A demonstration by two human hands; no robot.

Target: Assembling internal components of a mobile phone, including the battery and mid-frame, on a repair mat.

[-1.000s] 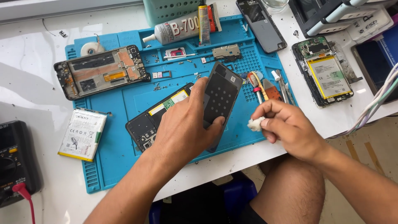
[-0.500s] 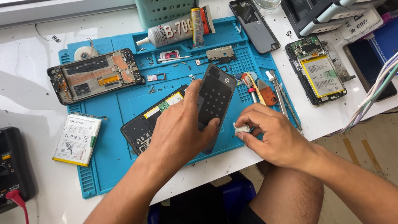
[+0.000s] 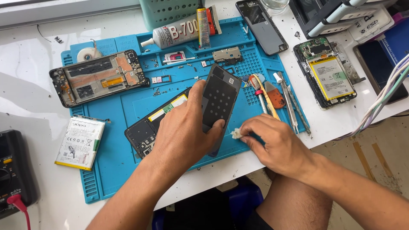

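My left hand (image 3: 183,134) grips a dark phone back cover (image 3: 219,100), held tilted above the blue work mat (image 3: 110,119), inner side up. Beneath it lies a phone frame (image 3: 147,125) with a green board strip showing. My right hand (image 3: 275,142) pinches a small white wad (image 3: 235,134) right next to the cover's lower right edge. An opened phone body (image 3: 98,79) with orange parts rests at the mat's upper left. A white battery (image 3: 80,142) lies on the mat's left edge.
A glue tube (image 3: 174,34) and a thin tube (image 3: 203,23) lie at the mat's top. Tweezers and a brush (image 3: 277,100) sit right of the cover. Another opened phone (image 3: 330,72), a dark panel (image 3: 262,25), a multimeter (image 3: 12,170) and cables (image 3: 383,102) surround the mat.
My right hand with the white wad has moved left, close to the cover's edge. My left hand keeps its hold on the cover, nearly still.
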